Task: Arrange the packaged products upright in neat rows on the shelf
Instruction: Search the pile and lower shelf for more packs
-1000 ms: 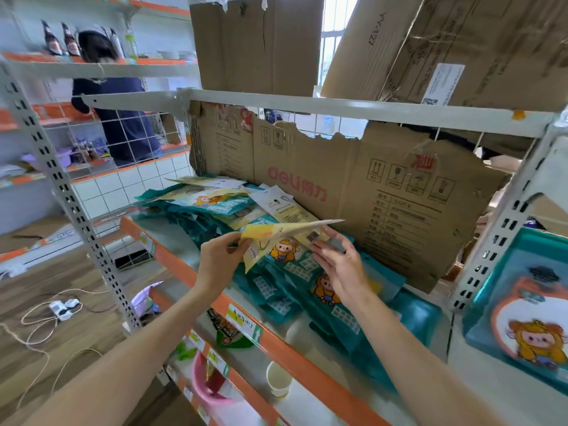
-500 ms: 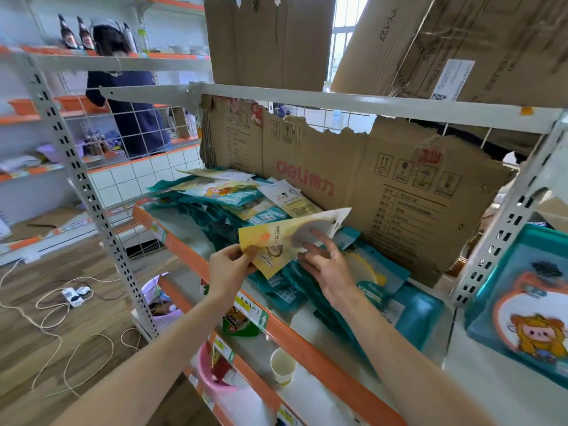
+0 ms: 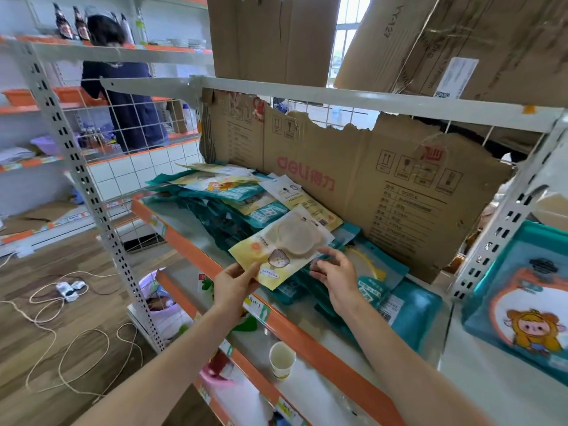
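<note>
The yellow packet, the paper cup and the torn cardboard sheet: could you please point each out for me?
yellow packet (image 3: 278, 252): head view, on its printed front.
paper cup (image 3: 282, 361): head view, on its side wall.
torn cardboard sheet (image 3: 353, 179): head view, on its printed face, behind the packets.

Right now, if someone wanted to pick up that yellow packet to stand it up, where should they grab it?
Probably by its flat edges, from the front. The yellow packet lies tilted on the teal packets, its near corner overhanging them. The left hand already pinches that corner; the right hand hovers open by the right edge. Avoid the round bulge in the middle, which looks too wide to pinch.
</note>
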`<action>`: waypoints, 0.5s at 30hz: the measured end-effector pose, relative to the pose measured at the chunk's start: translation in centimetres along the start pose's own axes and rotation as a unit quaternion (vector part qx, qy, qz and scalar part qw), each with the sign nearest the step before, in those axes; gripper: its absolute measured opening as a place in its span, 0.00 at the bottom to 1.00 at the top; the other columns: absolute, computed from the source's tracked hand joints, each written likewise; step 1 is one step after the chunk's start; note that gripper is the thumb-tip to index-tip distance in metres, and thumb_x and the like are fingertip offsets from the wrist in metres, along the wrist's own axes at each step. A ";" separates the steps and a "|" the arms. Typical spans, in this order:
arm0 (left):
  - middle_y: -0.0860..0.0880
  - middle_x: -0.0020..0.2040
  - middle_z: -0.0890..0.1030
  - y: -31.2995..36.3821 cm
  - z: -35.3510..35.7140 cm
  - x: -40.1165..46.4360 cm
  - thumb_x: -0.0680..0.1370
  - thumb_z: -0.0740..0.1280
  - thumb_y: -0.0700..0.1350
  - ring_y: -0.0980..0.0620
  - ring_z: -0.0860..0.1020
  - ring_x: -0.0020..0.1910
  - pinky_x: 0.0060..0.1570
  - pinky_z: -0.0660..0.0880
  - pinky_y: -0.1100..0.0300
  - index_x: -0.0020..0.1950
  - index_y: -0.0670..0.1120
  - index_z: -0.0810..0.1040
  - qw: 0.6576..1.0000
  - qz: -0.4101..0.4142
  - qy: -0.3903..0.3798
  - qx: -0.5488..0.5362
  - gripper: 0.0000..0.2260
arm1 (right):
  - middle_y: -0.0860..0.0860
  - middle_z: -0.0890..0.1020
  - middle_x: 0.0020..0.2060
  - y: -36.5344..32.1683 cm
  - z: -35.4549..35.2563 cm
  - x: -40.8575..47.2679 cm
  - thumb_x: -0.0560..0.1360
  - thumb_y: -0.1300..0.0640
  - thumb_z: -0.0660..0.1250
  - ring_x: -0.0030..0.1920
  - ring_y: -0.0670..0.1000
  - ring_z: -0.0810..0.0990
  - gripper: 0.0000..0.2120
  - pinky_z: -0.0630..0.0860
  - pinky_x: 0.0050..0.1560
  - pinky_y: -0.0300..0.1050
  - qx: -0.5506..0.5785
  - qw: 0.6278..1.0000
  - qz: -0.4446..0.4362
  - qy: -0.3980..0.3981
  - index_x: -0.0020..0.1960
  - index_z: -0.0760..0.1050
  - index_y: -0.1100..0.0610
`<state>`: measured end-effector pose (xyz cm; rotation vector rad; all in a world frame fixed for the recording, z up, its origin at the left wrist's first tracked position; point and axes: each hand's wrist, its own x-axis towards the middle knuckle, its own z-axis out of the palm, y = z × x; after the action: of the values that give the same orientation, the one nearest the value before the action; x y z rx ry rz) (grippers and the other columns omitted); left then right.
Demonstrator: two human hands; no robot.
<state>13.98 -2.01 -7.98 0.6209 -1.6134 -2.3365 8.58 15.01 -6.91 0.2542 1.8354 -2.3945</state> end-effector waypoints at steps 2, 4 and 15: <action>0.45 0.43 0.83 -0.5 0.2 -0.3 0.75 0.67 0.36 0.50 0.82 0.40 0.37 0.80 0.64 0.49 0.40 0.78 1.000 -0.009 -0.016 -0.005 0.03 | 0.59 0.76 0.42 0.0 0.0 -0.2 0.77 0.72 0.58 0.39 0.53 0.78 0.11 0.80 0.37 0.42 0.006 0.999 0.032 0.003 0.56 0.71 0.62; 0.43 0.47 0.82 -1.1 0.4 -0.8 0.75 0.67 0.36 0.46 0.82 0.45 0.39 0.81 0.61 0.51 0.40 0.76 0.999 -0.024 -0.034 -0.017 0.05 | 0.61 0.77 0.42 -0.2 0.0 -0.7 0.77 0.71 0.58 0.38 0.54 0.79 0.10 0.81 0.34 0.43 0.009 0.998 0.062 -0.017 0.56 0.69 0.62; 0.42 0.49 0.81 -0.6 -1.4 0.7 0.77 0.66 0.43 0.45 0.81 0.44 0.36 0.81 0.60 0.56 0.41 0.74 0.988 -0.090 -0.111 0.054 0.10 | 0.55 0.79 0.45 -0.4 -1.0 -1.5 0.76 0.66 0.62 0.34 0.50 0.78 0.12 0.75 0.31 0.41 -0.135 0.989 0.064 -0.017 0.57 0.69 0.55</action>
<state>14.07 -3.27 -9.13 0.5660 -1.8616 -2.5380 10.01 16.08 -6.52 0.2938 2.0319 -2.0249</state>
